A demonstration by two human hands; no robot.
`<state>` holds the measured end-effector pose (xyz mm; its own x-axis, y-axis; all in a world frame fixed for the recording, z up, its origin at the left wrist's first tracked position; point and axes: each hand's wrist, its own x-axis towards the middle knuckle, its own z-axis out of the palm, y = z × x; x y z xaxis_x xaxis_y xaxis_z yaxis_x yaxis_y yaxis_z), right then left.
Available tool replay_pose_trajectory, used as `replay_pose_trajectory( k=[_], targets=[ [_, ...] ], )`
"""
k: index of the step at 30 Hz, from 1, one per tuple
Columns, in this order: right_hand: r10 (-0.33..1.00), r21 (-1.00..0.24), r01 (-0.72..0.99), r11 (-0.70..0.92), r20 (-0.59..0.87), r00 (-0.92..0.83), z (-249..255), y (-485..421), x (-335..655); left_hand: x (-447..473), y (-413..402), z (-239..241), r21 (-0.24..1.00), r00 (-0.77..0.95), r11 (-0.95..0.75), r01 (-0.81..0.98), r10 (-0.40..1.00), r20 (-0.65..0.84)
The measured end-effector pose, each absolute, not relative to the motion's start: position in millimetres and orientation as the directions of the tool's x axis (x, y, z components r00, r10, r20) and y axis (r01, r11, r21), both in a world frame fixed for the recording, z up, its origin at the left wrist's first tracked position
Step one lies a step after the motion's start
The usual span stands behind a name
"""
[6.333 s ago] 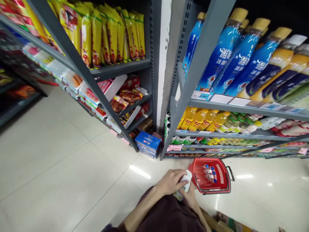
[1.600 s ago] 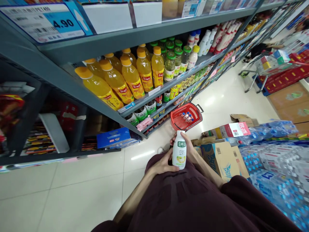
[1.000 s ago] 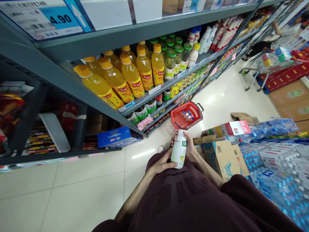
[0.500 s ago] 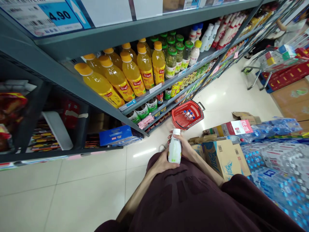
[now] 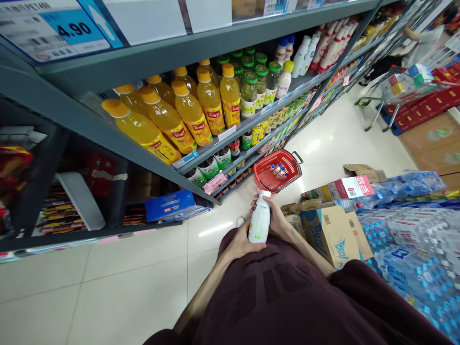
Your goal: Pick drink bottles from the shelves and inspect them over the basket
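I hold a white bottle [image 5: 259, 223] with a white cap and a pale green base upright in front of my dark maroon shirt. My left hand [image 5: 240, 242] cups its lower part from the left and below. My right hand [image 5: 278, 220] wraps round its right side, fingers curled behind the neck. A red shopping basket [image 5: 264, 178] stands on the floor just beyond the bottle, by the foot of the shelves, with several small bottles with blue and red caps [image 5: 279, 170] inside.
Grey shelves on the left carry orange juice bottles [image 5: 187, 112], green-capped bottles [image 5: 256, 84] and white bottles [image 5: 305, 48]. Cardboard boxes [image 5: 328, 230] and shrink-wrapped water packs [image 5: 413, 230] crowd the right. A loaded trolley [image 5: 402, 88] and another person [image 5: 426, 36] are far down the aisle.
The bottle has turned in my hands, so its printed label no longer faces me. Both hands stay on it; the view shifted slightly.
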<state>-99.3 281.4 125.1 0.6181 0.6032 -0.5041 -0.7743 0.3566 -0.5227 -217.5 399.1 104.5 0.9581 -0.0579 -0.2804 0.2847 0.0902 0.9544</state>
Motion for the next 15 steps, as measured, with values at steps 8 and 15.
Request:
replay_pose_trajectory(
  k=[8,15],
  targets=[
    [0.599,-0.520,-0.764,0.382,-0.490,0.633,133,285,-99,-220,399,103,0.952,0.951,-0.044,0.303,0.082,-0.299],
    [0.560,-0.635,-0.695,0.337,-0.458,0.690,133,286,-96,-221,398,93,0.947,0.960,-0.256,0.193,0.247,-0.129]
  ],
)
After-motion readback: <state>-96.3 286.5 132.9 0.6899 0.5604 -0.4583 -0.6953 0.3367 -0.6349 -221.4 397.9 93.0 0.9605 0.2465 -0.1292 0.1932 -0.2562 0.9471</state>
